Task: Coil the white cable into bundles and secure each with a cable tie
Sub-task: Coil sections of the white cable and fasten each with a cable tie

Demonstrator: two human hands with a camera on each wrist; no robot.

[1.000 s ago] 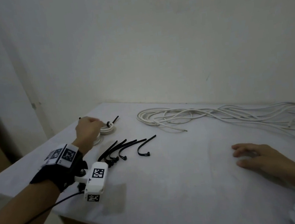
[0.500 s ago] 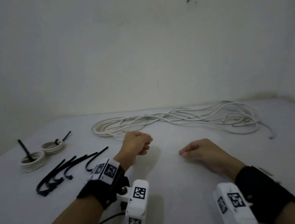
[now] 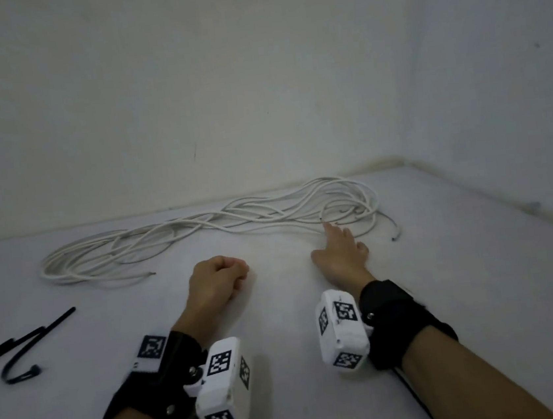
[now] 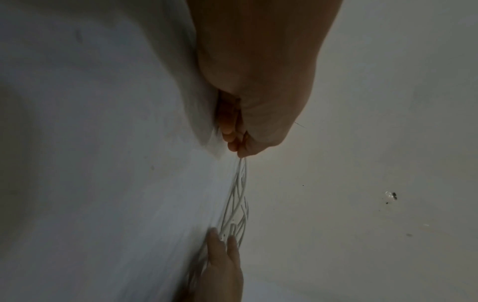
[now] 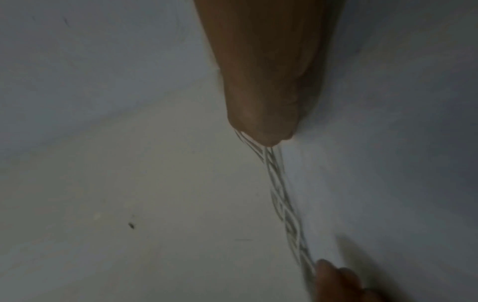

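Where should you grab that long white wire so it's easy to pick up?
Best guess: pinch the white cable at a loose end poking out on the right, coming from the near side. It lies clear of the tangled loops, and the right hand already points close by.

Nothing to read here: no words, brand names or numbers on anything in view. The only markings are black-and-white square code patterns on the white wrist camera housings point(image 3: 223, 384) and point(image 3: 342, 331), plus one on the left wrist strap's tag point(image 3: 151, 347) at about 7 o'clock of the head view. They are patterns, not legible text.
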